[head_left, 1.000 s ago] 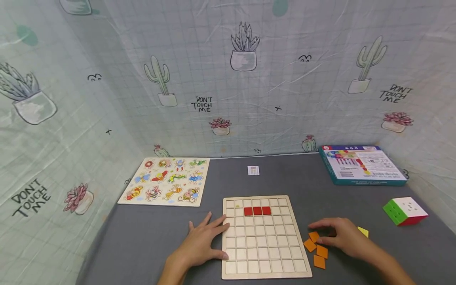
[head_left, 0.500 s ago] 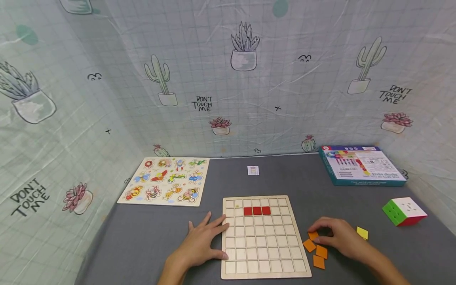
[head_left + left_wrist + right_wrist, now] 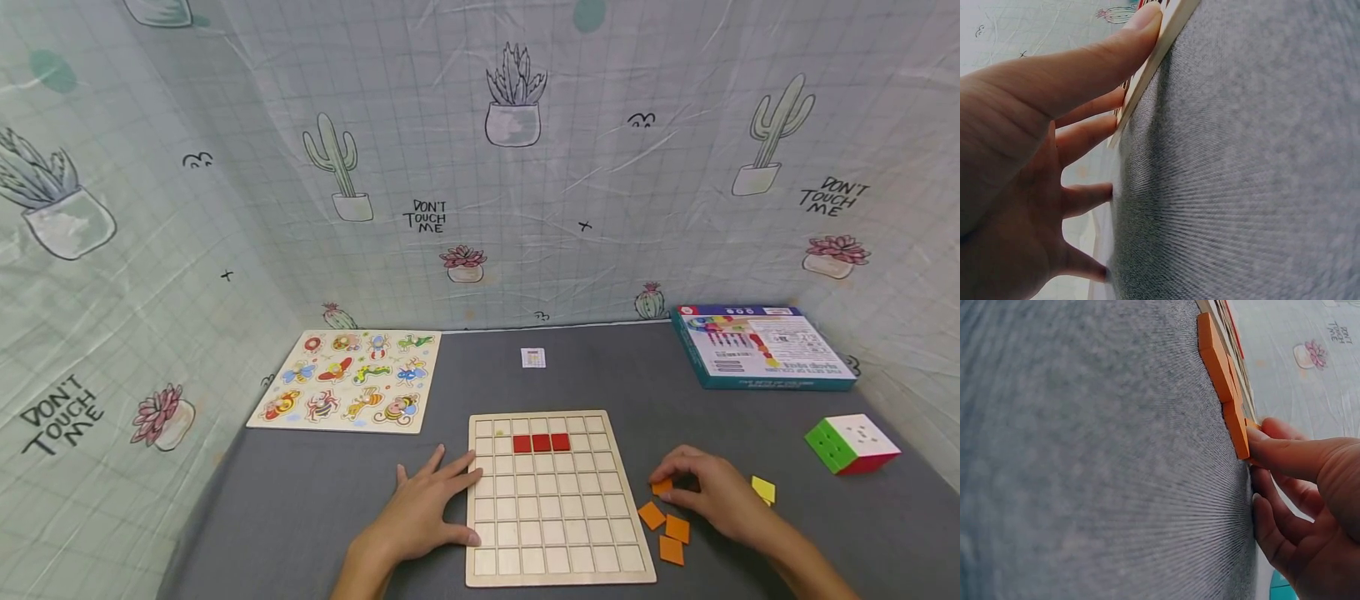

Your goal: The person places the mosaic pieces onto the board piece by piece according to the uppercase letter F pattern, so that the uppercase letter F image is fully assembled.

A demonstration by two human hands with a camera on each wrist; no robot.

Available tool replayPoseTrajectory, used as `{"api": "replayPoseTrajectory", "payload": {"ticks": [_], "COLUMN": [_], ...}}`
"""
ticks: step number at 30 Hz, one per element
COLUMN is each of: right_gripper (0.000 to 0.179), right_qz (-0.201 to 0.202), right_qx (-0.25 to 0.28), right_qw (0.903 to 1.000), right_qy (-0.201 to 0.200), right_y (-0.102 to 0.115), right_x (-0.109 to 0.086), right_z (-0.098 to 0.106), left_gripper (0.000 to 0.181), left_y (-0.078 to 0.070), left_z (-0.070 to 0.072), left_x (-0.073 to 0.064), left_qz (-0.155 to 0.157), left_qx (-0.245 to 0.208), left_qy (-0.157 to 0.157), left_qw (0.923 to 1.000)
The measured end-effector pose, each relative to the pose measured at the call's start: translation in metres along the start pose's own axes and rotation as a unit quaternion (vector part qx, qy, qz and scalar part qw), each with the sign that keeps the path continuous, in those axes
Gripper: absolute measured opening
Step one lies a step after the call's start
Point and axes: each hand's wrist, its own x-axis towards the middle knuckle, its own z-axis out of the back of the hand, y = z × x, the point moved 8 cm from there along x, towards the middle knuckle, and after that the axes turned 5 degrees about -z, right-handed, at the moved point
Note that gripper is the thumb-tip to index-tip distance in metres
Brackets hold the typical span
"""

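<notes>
A wooden grid board lies on the dark grey table, with a row of red square tiles in its upper cells. My left hand rests spread at the board's left edge, its thumb and two fingertips on the rim; the left wrist view shows the thumb pressing there. Right of the board, my right hand pinches an orange square tile between thumb and fingers. Several loose orange tiles lie just below that hand, flat on the cloth in the right wrist view.
Yellow tiles lie beside the right wrist, and a puzzle cube stands farther right. A flat teal-edged box is at the back right. An insect puzzle board lies at the back left, a small printed card at the back middle.
My right fingers have closed on the uppermost orange tile and moved it slightly up, away from the other tiles. The left hand and the board have stayed in place.
</notes>
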Motion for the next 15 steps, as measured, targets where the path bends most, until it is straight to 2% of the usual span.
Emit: {"api": "replayPoseTrajectory", "payload": {"ticks": [8, 15], "right_gripper": [0.02, 0.022], "right_qz": [-0.032, -0.03], "right_qx": [-0.006, 0.004], "right_qw": [0.9995, 0.9995], "right_qy": [0.003, 0.011], "right_y": [-0.0013, 0.0017], "right_x": [0.0037, 0.0088], "right_z": [0.0002, 0.0033], "left_gripper": [0.085, 0.084], "left_y": [0.0009, 0.0009], "left_z": [-0.0012, -0.0014], "left_x": [0.0004, 0.0012], "left_qz": [0.0, 0.001], "left_qx": [0.003, 0.003], "left_qy": [0.002, 0.001], "left_qw": [1.0, 1.0]}}
